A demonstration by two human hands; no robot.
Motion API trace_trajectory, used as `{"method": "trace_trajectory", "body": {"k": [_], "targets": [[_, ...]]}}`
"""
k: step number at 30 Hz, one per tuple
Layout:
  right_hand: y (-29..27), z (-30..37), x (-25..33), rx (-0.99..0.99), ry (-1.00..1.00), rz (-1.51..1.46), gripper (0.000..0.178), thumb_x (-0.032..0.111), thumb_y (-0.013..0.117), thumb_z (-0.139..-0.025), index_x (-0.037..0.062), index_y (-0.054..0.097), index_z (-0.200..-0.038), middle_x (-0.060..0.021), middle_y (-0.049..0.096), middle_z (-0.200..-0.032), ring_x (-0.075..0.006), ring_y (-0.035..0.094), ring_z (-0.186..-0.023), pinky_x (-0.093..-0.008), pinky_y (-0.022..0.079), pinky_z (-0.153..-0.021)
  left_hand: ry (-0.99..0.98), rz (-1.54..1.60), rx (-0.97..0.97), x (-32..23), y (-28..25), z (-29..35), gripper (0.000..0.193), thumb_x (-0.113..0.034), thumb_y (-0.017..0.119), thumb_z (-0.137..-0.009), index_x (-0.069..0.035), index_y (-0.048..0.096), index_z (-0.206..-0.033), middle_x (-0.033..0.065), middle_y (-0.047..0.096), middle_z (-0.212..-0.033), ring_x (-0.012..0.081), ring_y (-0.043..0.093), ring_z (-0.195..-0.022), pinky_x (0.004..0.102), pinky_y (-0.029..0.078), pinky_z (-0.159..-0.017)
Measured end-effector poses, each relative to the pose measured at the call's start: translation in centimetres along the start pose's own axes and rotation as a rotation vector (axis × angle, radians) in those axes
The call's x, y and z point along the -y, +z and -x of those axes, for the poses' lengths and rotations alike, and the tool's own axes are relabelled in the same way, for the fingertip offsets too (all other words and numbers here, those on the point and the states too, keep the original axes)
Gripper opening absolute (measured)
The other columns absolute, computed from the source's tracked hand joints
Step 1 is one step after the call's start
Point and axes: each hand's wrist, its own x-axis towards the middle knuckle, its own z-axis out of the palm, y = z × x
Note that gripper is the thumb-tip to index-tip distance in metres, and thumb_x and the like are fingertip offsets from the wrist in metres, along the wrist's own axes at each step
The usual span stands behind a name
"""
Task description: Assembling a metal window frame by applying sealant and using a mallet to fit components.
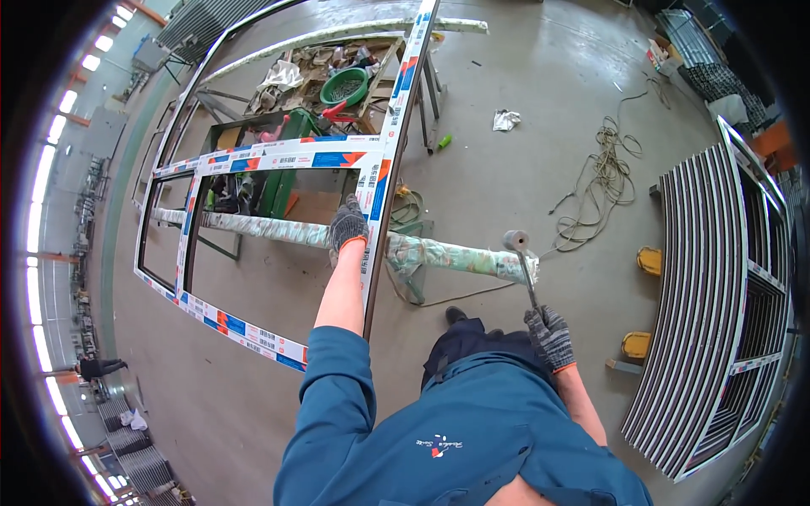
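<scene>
A large metal window frame [283,153], covered in white, blue and orange protective film, lies across padded supports at the left. My left hand [348,223], in a grey knit glove, grips the inner edge of its right side bar, near the corner with a crossbar. My gloved right hand [551,337] is closed round the handle of a mallet [515,241]. The mallet's pale round head points up and away from me, apart from the frame. Beneath the frame, a beam wrapped in film [460,258] runs sideways and sticks out to the right.
Past the frame stands a cluttered workbench [371,105] with a green bowl [344,87] of small parts. A cable [603,181] lies coiled on the floor. Stacked frames [692,312] lean at the right, by yellow-ended supports [637,344]. A white cloth [506,121] lies farther off.
</scene>
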Motion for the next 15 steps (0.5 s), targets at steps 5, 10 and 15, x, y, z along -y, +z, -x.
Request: {"method": "trace_trajectory", "body": {"k": [5, 10, 15], "targets": [[-1.9, -3.8, -0.4, 0.036, -0.066, 0.128, 0.023, 0.023, 0.065, -0.092, 0.0010, 0.063, -0.085, -0.0132, 0.061, -0.067, -0.0204, 0.052, -0.058, -0.0352, 0.046, -0.059, -0.165, 0.010, 0.018, -0.5, 0.1, 0.1, 0.069, -0.053, 0.021, -0.100, -0.001, 0.065, -0.111, 0.0261, 0.064, -0.111, 0.0419, 0.061, -0.106, 0.0504, 0.046, -0.092], [-1.0, -8.8, 2.1, 0.200, -0.032, 0.145, 0.023, 0.024, 0.063, -0.093, 0.0014, 0.065, -0.090, -0.0138, 0.063, -0.071, -0.0209, 0.057, -0.062, -0.0354, 0.046, -0.061, -0.247, -0.044, -0.004, -0.9, 0.3, 0.2, 0.064, -0.049, 0.023, -0.100, -0.003, 0.066, -0.109, 0.0253, 0.066, -0.107, 0.0408, 0.061, -0.104, 0.0509, 0.046, -0.091], [1.3, -13.5, 3.1, 0.453, -0.187, 0.090, 0.028, 0.028, 0.057, -0.093, 0.0018, 0.064, -0.100, -0.0161, 0.060, -0.071, -0.0300, 0.058, -0.064, -0.0411, 0.047, -0.063, -0.078, -0.200, -0.057, 3.1, 2.1, -0.1, 0.051, -0.044, 0.029, -0.100, -0.005, 0.061, -0.108, 0.0248, 0.066, -0.095, 0.0421, 0.063, -0.092, 0.0524, 0.048, -0.080]]}}
